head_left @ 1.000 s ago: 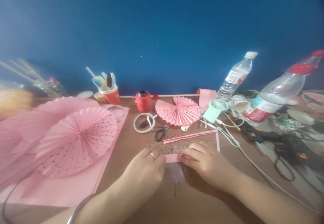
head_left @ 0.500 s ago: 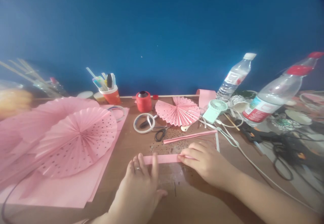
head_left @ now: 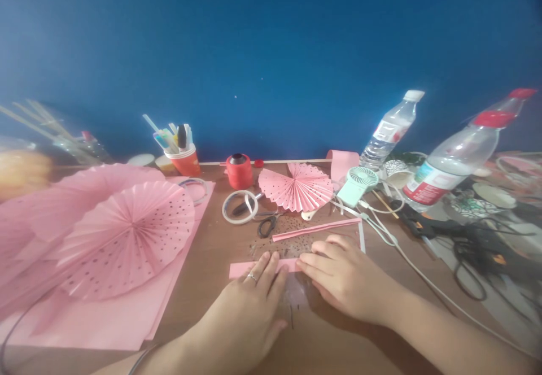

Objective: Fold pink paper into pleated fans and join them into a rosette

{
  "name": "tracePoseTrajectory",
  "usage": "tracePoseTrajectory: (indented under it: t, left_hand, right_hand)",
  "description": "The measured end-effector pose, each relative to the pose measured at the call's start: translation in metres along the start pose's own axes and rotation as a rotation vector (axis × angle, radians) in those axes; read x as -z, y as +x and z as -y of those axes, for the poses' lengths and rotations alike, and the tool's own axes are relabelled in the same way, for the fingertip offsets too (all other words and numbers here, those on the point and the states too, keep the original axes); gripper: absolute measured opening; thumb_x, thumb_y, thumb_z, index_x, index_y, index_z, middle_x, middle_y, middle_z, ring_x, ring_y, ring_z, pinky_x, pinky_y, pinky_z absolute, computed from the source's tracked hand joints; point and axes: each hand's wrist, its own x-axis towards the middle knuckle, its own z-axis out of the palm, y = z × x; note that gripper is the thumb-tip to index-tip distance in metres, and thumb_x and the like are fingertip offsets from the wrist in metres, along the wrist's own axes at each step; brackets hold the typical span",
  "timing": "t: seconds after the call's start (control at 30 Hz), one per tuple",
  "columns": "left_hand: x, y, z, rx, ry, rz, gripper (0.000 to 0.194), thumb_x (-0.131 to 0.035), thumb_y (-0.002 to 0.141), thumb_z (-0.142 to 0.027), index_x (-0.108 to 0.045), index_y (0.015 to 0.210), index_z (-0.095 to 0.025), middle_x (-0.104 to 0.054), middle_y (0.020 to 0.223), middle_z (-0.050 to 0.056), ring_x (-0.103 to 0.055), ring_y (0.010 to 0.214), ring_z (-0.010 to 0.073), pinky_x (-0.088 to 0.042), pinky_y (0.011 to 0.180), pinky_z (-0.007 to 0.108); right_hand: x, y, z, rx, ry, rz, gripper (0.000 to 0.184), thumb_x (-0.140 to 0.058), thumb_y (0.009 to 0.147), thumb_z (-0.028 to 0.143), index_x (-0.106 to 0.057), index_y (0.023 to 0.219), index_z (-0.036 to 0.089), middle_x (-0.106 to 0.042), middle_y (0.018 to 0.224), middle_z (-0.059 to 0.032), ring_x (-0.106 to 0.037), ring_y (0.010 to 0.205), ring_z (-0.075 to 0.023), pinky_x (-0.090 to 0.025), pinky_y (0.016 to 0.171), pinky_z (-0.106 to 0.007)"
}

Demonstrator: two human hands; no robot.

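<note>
A narrow folded pink paper strip (head_left: 240, 270) lies flat across the brown table in front of me. My left hand (head_left: 249, 301), with a ring on one finger, rests on the strip's middle. Its fingers are stretched out and press the paper down. At the strip's right end, my right hand (head_left: 342, 276) is closed on the paper with bent fingers, which hide that end. Just beyond lies a thin pleated pink paper strip (head_left: 317, 230). Behind it sits a pink paper fan (head_left: 295, 187) with punched holes, partly spread.
Large pink pleated rosettes (head_left: 133, 225) lie on pink sheets (head_left: 127, 330) at left. Scissors (head_left: 266, 227), a tape roll (head_left: 239, 206) and a red container (head_left: 239, 171) are behind the hands. A green handheld fan (head_left: 358, 186), cables, and two bottles (head_left: 389, 129) crowd the right.
My left hand has slid rightward along the strip, toward my right hand, leaving the strip's left end showing. My right hand stays at the right end.
</note>
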Motion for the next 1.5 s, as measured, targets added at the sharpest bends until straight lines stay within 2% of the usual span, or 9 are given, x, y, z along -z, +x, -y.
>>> tracePoseTrajectory:
  t: [0.2,0.47,0.67,0.83,1.07,1.13,1.23,1.4,1.5]
  left_hand:
    - [0.006,0.001,-0.002,0.026,-0.049,0.092,0.067,-0.045,0.078,-0.029,-0.019,0.137,-0.013,-0.02,0.142,0.012,-0.021,0.129,0.0312,-0.036,0.097,0.043]
    - [0.013,0.002,0.0,0.041,-0.085,0.143,0.066,-0.048,0.077,-0.031,-0.024,0.136,-0.014,-0.018,0.142,0.012,-0.021,0.129,0.0302,-0.035,0.097,0.044]
    - [0.014,0.001,0.001,0.05,-0.075,0.162,0.068,-0.047,0.077,-0.031,-0.02,0.137,-0.014,-0.016,0.142,0.012,-0.02,0.129,0.0286,-0.034,0.098,0.043]
    - [0.015,-0.001,0.002,0.055,-0.083,0.18,0.069,-0.047,0.077,-0.031,-0.019,0.137,-0.013,-0.017,0.142,0.012,-0.021,0.129,0.0278,-0.035,0.098,0.042]
    - [0.009,0.001,0.008,0.014,-0.107,-0.012,0.055,-0.049,0.079,-0.032,-0.034,0.13,-0.018,-0.036,0.137,0.009,-0.03,0.125,0.0276,-0.04,0.092,0.041]
    - [0.01,0.006,0.012,0.009,-0.127,-0.075,0.041,-0.048,0.08,-0.027,-0.044,0.121,-0.021,-0.046,0.127,0.007,-0.038,0.117,0.0259,-0.043,0.087,0.039]
    - [0.011,0.015,0.019,-0.024,-0.16,-0.12,0.028,-0.043,0.083,-0.015,-0.052,0.108,-0.023,-0.054,0.107,0.005,-0.048,0.099,0.0208,-0.042,0.083,0.037]
    - [0.014,0.018,0.028,0.018,-0.231,-0.189,0.018,-0.04,0.085,-0.015,-0.053,0.097,-0.018,-0.054,0.092,0.005,-0.048,0.086,0.019,-0.042,0.077,0.035]
    - [0.014,0.016,0.032,0.01,-0.221,-0.227,0.013,-0.041,0.085,-0.017,-0.054,0.082,-0.016,-0.053,0.084,0.004,-0.046,0.08,0.0185,-0.041,0.072,0.034]
  right_hand:
    - [-0.003,-0.003,0.006,0.06,-0.056,-0.007,0.043,-0.038,0.083,0.01,-0.044,0.124,0.019,-0.06,0.114,-0.0065,-0.05,0.098,-0.0225,-0.029,0.09,-0.048]
    - [0.007,-0.011,-0.014,-0.051,0.069,-0.017,0.028,-0.048,0.077,0.013,-0.062,0.099,0.023,-0.069,0.082,-0.0007,-0.053,0.081,-0.0178,-0.025,0.093,-0.048]
    - [0.013,-0.02,-0.038,0.02,0.23,0.03,0.025,-0.046,0.078,0.01,-0.066,0.09,0.02,-0.068,0.078,-0.0015,-0.05,0.078,-0.0161,-0.037,0.073,-0.033]
    - [0.019,-0.026,-0.047,-0.015,0.245,0.045,0.025,-0.045,0.078,0.011,-0.067,0.082,0.02,-0.065,0.069,-0.0037,-0.051,0.076,-0.0167,-0.039,0.069,-0.032]
    - [0.016,-0.02,-0.042,-0.107,0.117,-0.05,0.03,-0.047,0.081,0.027,-0.058,0.055,0.017,-0.052,0.055,-0.002,-0.045,0.063,-0.0154,-0.036,0.064,-0.032]
    - [0.012,-0.013,-0.032,-0.181,0.111,-0.056,0.028,-0.046,0.084,0.03,-0.059,0.063,0.017,-0.055,0.063,-0.003,-0.047,0.068,-0.0161,-0.036,0.064,-0.031]
    - [0.005,-0.001,-0.015,-0.233,0.154,0.01,0.018,-0.048,0.084,0.028,-0.059,0.095,0.018,-0.059,0.087,-0.0056,-0.049,0.083,-0.0183,-0.038,0.07,-0.031]
    - [0.002,0.005,-0.003,-0.292,0.243,0.045,0.017,-0.045,0.086,0.024,-0.058,0.077,0.018,-0.055,0.076,-0.0029,-0.048,0.075,-0.0157,-0.037,0.065,-0.028]
    - [0.003,0.002,-0.004,-0.228,0.213,-0.002,0.024,-0.038,0.088,0.017,-0.056,0.071,0.017,-0.053,0.072,-0.0031,-0.045,0.072,-0.0153,-0.034,0.064,-0.028]
